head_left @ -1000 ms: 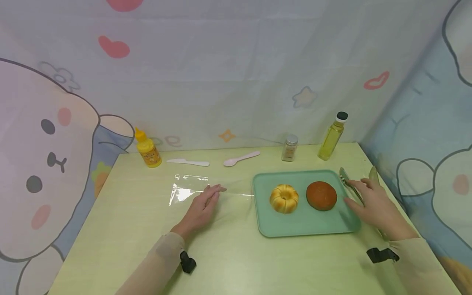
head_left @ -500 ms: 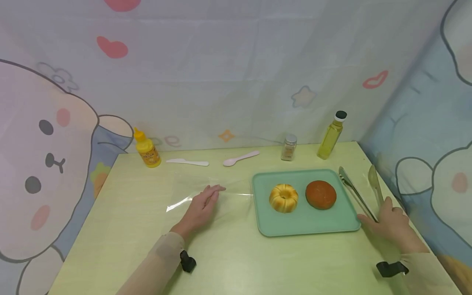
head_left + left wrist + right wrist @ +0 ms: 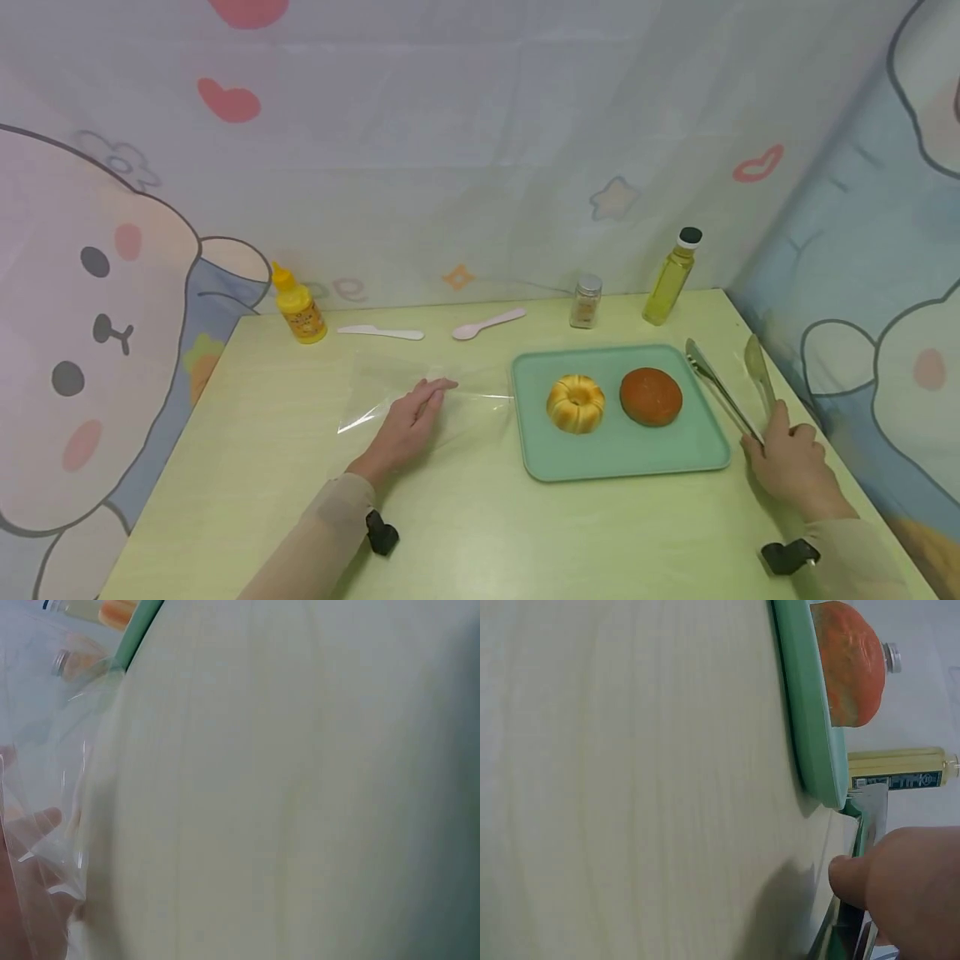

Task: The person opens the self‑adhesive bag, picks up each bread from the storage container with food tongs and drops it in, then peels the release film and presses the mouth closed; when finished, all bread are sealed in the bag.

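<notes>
And your right hand (image 3: 797, 469) has the metal tongs (image 3: 757, 367) gripped, their arms spread, just right of the green tray (image 3: 630, 460); your left hand (image 3: 402, 425) rests fairly straight-fingered against the clear plastic bag (image 3: 480, 408) on the tray's other side. Squeeze both arms evenly, thumb opposing fingers! Right wrist low, knuckles up, pointing forward.

And here's a long, pale beige sleeve of plain, soft-looking fabric (image 3: 318, 533), ending just behind the bare left hand (image 3: 405, 421)! On its thumb side, a small, blocky black device (image 3: 382, 532) juts from the cuff. Over behind the bare right hand (image 3: 795, 467), a matching beige sleeve (image 3: 855, 558), and another chunky black device (image 3: 790, 557), thumb side again!
</notes>
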{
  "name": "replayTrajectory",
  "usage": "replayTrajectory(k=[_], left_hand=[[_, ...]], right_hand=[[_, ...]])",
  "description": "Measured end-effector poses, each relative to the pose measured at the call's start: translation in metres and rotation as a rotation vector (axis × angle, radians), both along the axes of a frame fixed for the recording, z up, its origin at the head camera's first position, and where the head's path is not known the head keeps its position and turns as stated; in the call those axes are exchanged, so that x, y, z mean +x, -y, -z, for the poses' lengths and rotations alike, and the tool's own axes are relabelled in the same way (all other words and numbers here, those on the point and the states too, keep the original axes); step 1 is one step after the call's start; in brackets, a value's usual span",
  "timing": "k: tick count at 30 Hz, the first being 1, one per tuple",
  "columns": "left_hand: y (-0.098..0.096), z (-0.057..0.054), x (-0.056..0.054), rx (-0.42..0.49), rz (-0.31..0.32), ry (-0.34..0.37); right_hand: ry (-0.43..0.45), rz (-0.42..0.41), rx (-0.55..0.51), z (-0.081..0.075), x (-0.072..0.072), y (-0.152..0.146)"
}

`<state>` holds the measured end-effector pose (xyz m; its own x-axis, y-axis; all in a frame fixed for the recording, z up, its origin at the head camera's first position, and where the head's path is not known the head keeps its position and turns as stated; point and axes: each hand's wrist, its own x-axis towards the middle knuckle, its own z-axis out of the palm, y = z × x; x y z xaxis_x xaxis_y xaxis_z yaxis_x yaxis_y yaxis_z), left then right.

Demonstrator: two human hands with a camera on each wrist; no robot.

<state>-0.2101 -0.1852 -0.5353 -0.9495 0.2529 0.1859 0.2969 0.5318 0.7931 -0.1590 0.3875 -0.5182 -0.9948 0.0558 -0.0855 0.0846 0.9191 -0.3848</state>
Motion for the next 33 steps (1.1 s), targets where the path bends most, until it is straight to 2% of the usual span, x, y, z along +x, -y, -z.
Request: replayTrajectory(k=[4, 11, 17, 20, 26, 33], left_hand=[[0.001, 0.001, 0.001, 0.004, -0.006, -0.002], [0.001, 0.001, 0.003, 0.010, -0.006, -0.006], [0.001, 0.001, 0.001, 0.005, -0.002, -0.022], [0.001, 0.001, 0.001, 0.005, 0.002, -0.026], [0.001, 0.002, 0.001, 0.005, 0.009, -0.015], [0.001, 0.002, 0.000, 0.005, 0.002, -0.016]], right_hand=[[-0.032, 0.012, -0.041, 0.001, -0.001, 0.000], [-0.115, 0.018, -0.054, 0.006, -0.007, -0.004], [-0.273, -0.054, -0.095, 0.011, -0.010, -0.011], [-0.321, -0.067, -0.139, 0.007, -0.009, -0.015], [-0.338, -0.002, -0.140, -0.008, -0.006, -0.016], [-0.379, -0.052, -0.105, -0.019, -0.004, -0.010]])
